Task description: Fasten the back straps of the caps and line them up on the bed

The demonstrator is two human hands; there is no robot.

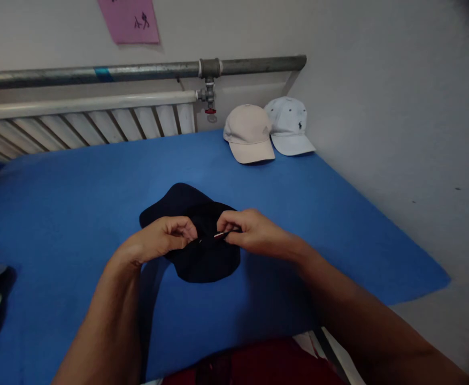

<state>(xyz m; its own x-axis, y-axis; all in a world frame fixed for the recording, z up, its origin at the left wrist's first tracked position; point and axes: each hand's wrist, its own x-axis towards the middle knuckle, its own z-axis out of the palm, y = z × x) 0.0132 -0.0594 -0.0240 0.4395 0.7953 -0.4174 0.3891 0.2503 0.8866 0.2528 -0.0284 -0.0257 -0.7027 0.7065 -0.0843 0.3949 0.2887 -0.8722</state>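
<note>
A dark navy cap (pixel 196 214) lies on the blue mat (pixel 77 192) in front of me. My left hand (pixel 160 239) is closed and pinches the cap's near left edge. My right hand (pixel 250 231) is closed too, gripping the cap's back with a thin light strap (pixel 220 234) showing between its fingers. Both hands meet over the middle of the cap, almost touching each other.
A beige cap (pixel 248 133) and a pale blue cap (pixel 290 125) sit side by side at the mat's far right corner. A metal pipe (pixel 138 70) with a valve (pixel 210 99) runs along the wall above a slatted rail (pixel 77 125). Grey floor lies to the right.
</note>
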